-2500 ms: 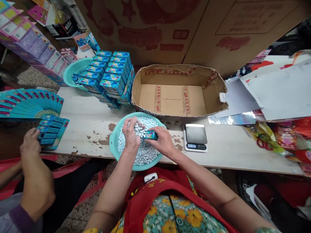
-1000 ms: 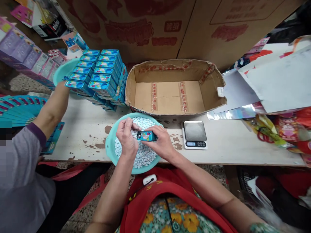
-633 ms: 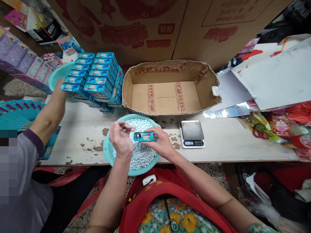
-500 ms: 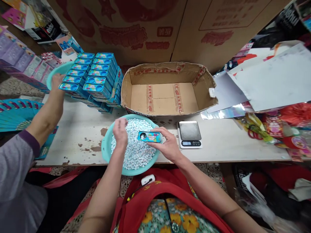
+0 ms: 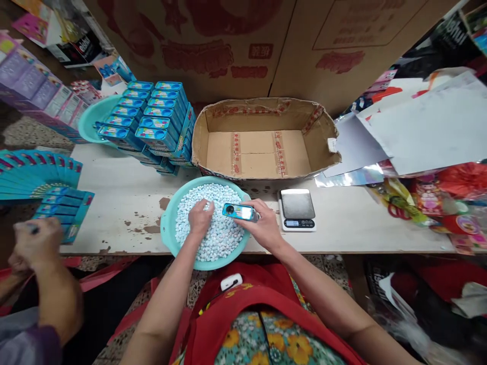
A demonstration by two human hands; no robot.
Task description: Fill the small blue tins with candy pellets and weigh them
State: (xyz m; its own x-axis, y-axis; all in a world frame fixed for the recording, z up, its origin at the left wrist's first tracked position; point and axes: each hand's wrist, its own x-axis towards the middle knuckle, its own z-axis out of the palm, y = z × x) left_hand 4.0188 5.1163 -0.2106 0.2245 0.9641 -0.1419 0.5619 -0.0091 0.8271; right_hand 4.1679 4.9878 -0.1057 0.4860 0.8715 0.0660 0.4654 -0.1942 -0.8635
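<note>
A turquoise basin (image 5: 166,223) on the table holds a heap of small pale-blue and white candies (image 5: 218,238). My left hand (image 5: 201,219) is down at the heap with curled fingers, pale candies at the fingertips. Over the basin's right side, my right hand (image 5: 265,223) grips a small blue candy box (image 5: 239,211) by its right end. The box is tilted, and a dark round hole shows at its left end. Just right of that hand lies a small digital scale (image 5: 297,209) with a bare metal plate.
Behind the basin stands an open cardboard tray (image 5: 266,152). Blue candy boxes are stacked (image 5: 158,124) at its left, before another turquoise basin (image 5: 91,119). A co-worker's hands (image 5: 38,243) are at far left, near flat blue cartons (image 5: 63,208). Papers and colourful packets (image 5: 429,197) lie right.
My left hand has lowered from above the basin into the candies. The box in my right hand has shifted slightly right and tilted. The co-worker's arm has pulled back toward the near left.
</note>
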